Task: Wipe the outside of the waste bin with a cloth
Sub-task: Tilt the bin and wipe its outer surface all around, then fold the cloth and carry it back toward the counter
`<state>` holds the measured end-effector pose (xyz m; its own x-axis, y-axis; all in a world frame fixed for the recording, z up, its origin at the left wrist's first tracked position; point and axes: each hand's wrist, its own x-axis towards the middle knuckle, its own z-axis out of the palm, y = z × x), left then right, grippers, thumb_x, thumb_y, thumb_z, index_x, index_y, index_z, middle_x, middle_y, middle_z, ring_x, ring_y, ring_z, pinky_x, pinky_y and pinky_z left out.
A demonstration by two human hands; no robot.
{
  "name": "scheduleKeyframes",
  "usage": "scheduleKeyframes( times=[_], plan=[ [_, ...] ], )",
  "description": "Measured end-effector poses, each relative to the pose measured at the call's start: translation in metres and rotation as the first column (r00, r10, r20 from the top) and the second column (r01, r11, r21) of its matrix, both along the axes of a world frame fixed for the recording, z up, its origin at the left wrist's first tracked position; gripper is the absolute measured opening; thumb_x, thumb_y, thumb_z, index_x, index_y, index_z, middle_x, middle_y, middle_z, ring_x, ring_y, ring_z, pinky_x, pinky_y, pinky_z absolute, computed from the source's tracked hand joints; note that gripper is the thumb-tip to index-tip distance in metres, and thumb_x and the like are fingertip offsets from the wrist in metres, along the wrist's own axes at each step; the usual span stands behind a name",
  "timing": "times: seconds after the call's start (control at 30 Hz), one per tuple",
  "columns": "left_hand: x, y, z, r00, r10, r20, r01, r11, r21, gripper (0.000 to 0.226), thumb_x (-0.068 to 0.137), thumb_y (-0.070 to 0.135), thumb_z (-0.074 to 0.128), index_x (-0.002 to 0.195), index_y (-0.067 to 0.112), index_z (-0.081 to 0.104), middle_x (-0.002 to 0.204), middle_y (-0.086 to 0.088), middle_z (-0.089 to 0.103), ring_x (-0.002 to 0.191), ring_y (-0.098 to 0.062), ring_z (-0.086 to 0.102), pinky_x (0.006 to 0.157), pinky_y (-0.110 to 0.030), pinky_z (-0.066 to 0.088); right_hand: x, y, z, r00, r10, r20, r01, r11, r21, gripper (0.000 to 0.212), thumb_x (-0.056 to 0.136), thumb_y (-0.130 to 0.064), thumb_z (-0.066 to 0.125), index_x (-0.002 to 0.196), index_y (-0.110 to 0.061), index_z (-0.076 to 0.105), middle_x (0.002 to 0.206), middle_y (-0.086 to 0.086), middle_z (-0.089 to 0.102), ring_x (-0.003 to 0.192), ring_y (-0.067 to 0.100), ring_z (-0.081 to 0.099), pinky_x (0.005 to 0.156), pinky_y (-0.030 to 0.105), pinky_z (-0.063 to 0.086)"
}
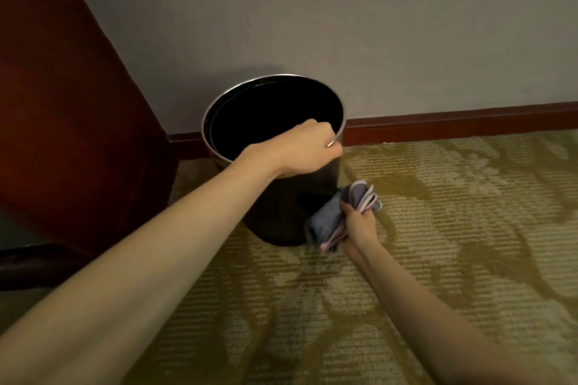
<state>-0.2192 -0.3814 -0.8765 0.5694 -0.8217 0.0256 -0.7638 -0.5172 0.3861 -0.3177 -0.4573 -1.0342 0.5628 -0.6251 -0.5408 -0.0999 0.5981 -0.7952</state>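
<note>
A round black waste bin (281,212) with a silver rim stands upright on the carpet by the wall. My left hand (300,150) grips its rim on the near right side, fingers curled over the edge. My right hand (359,223) holds a bunched grey and pink cloth (331,222) and presses it against the bin's lower right outside wall. The bin's inside looks dark and I cannot see its bottom.
A dark red wooden cabinet (72,122) stands close to the left of the bin. A grey wall (344,25) with a red-brown skirting board (453,122) runs behind. Patterned olive carpet (438,228) stretches to the right and front.
</note>
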Motion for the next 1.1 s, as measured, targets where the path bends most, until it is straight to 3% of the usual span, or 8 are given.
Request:
scheduleKeyframes(
  times=[0.1, 0.3, 0.47, 0.73, 0.8, 0.9, 1.0, 1.1],
  plan=[
    [0.011, 0.0, -0.004, 0.999, 0.028, 0.025, -0.028, 0.999, -0.025, 0.043, 0.089, 0.027, 0.046, 0.051, 0.01, 0.039, 0.054, -0.005, 0.041, 0.05, -0.021, 0.047, 0.048, -0.032, 0.027, 0.009, -0.004, -0.001, 0.998, 0.056, 0.04, -0.057, 0.998, 0.039, 0.036, 0.092, -0.005, 0.052, 0.128, -0.008, 0.048, 0.114, 0.014, 0.06, 0.084, 0.02, 0.061, 0.056, 0.025, 0.048],
    [0.004, -0.004, -0.013, 0.954, 0.07, 0.291, -0.07, 0.997, -0.012, 0.035, 0.09, 0.035, 0.042, 0.079, 0.007, 0.059, 0.068, -0.004, 0.052, 0.064, -0.028, 0.057, 0.052, -0.034, 0.039, 0.01, -0.015, -0.011, 0.997, 0.081, 0.013, -0.081, 0.997, -0.003, 0.041, 0.085, 0.001, 0.058, 0.124, -0.008, 0.053, 0.112, 0.015, 0.063, 0.092, 0.026, 0.063, 0.078, 0.038, 0.051],
    [-0.008, 0.014, -0.013, 0.904, 0.128, 0.409, -0.019, 0.965, -0.26, 0.035, 0.09, 0.035, 0.045, 0.117, 0.014, 0.054, 0.095, -0.008, 0.07, 0.083, -0.029, 0.066, 0.066, -0.042, 0.054, -0.001, -0.025, -0.009, 0.99, 0.125, -0.065, -0.131, 0.986, -0.103, 0.033, 0.074, 0.001, 0.065, 0.105, -0.01, 0.062, 0.092, 0.009, 0.069, 0.083, 0.026, 0.066, 0.072, 0.036, 0.053],
    [-0.06, 0.054, -0.033, 0.906, 0.165, 0.39, 0.04, 0.884, -0.465, 0.023, 0.086, 0.016, 0.052, 0.108, 0.012, 0.057, 0.105, -0.003, 0.058, 0.1, -0.016, 0.051, 0.085, -0.025, 0.038, -0.043, -0.025, 0.008, 0.95, 0.308, -0.05, -0.311, 0.924, -0.222, 0.024, 0.064, 0.007, 0.066, 0.081, -0.01, 0.068, 0.071, 0.008, 0.072, 0.062, 0.021, 0.069, 0.053, 0.028, 0.051],
    [-0.076, 0.067, -0.044, 0.946, 0.161, 0.28, 0.011, 0.851, -0.525, 0.022, 0.086, 0.017, 0.051, 0.107, 0.013, 0.057, 0.103, -0.001, 0.055, 0.099, -0.012, 0.049, 0.087, -0.022, 0.037, -0.052, -0.023, 0.015, 0.925, 0.377, -0.038, -0.375, 0.897, -0.232, 0.024, 0.063, 0.007, 0.067, 0.081, -0.008, 0.069, 0.07, 0.008, 0.073, 0.06, 0.019, 0.069, 0.051, 0.027, 0.052],
    [-0.089, 0.082, -0.06, 0.96, 0.214, -0.181, -0.278, 0.812, -0.513, 0.024, 0.086, 0.013, 0.057, 0.11, 0.014, 0.057, 0.105, 0.0, 0.055, 0.101, -0.01, 0.054, 0.086, -0.023, 0.045, -0.06, -0.02, 0.033, 0.859, 0.511, -0.038, -0.5, 0.821, -0.275, 0.026, 0.062, 0.005, 0.069, 0.086, -0.006, 0.07, 0.08, 0.014, 0.073, 0.071, 0.025, 0.069, 0.062, 0.034, 0.054],
    [-0.089, 0.092, -0.064, 0.645, 0.319, -0.694, -0.591, 0.785, -0.188, 0.043, 0.085, 0.025, 0.063, 0.124, 0.011, 0.05, 0.117, -0.005, 0.059, 0.104, -0.016, 0.057, 0.09, -0.028, 0.045, -0.062, -0.012, 0.059, 0.771, 0.637, -0.007, -0.605, 0.728, -0.321, 0.027, 0.064, 0.003, 0.07, 0.089, -0.007, 0.07, 0.09, 0.015, 0.073, 0.078, 0.026, 0.069, 0.068, 0.035, 0.054],
    [-0.09, 0.099, -0.064, 0.28, 0.176, -0.944, -0.692, 0.718, -0.071, 0.045, 0.086, 0.035, 0.061, 0.124, 0.013, 0.052, 0.118, -0.009, 0.064, 0.105, -0.023, 0.061, 0.093, -0.038, 0.047, -0.061, 0.002, 0.079, 0.679, 0.733, 0.042, -0.677, 0.647, -0.352, 0.029, 0.062, 0.0, 0.072, 0.089, -0.011, 0.072, 0.09, 0.011, 0.074, 0.078, 0.022, 0.07, 0.062, 0.028, 0.054]
  ],
)
